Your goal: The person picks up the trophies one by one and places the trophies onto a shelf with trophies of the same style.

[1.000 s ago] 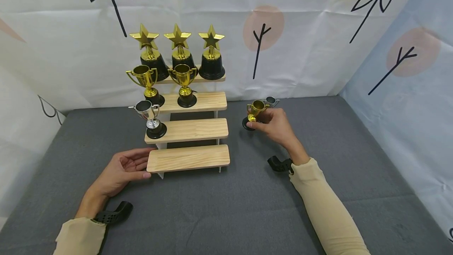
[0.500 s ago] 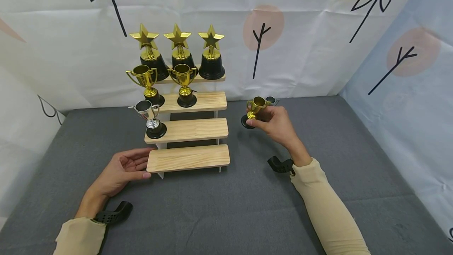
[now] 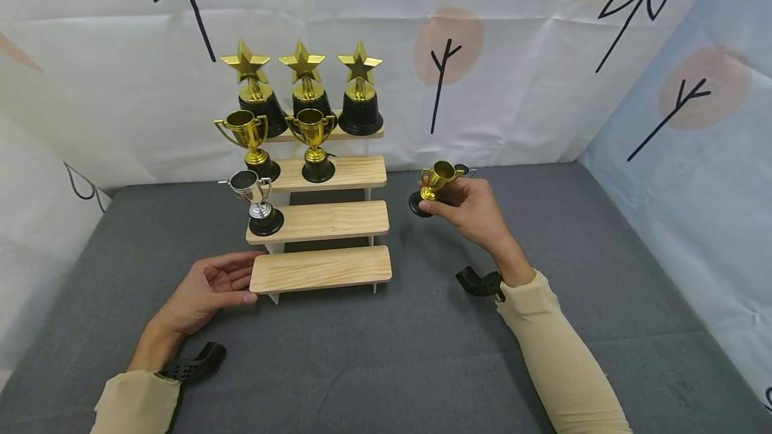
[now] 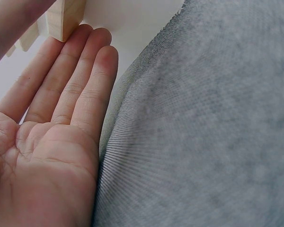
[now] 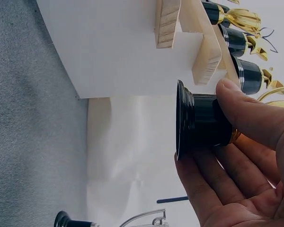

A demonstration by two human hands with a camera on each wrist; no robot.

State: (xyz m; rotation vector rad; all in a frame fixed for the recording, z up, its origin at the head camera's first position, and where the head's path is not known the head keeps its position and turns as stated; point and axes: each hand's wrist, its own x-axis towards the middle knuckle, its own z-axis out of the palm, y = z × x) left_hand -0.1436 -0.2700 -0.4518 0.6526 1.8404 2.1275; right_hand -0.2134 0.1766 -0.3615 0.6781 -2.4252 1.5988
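Note:
My right hand (image 3: 479,214) pinches a small gold trophy cup (image 3: 441,173) by its black base, thumb on one side and fingers on the other. The cup tilts slightly, to the right of a stepped wooden display stand (image 3: 322,269). In the right wrist view its black base (image 5: 203,120) appears clear of the grey cloth. My left hand (image 3: 202,290) lies palm up at the left end of the lowest step. Its extended fingers (image 4: 80,80) touch the wood at their tips. A silver trophy cup (image 3: 466,170) stands behind my right hand, mostly hidden.
Three gold star trophies (image 3: 360,89) fill the top step. Two gold cups (image 3: 312,132) occupy the second step, and bare wood (image 3: 356,171) lies to their right. One silver cup (image 3: 247,183) sits at the left of the third step. A printed cloth backdrop (image 3: 519,86) rises behind.
My right hand has shifted slightly up and left with the gold cup, which now covers more of the silver cup behind. The left hand and stand have stayed put.

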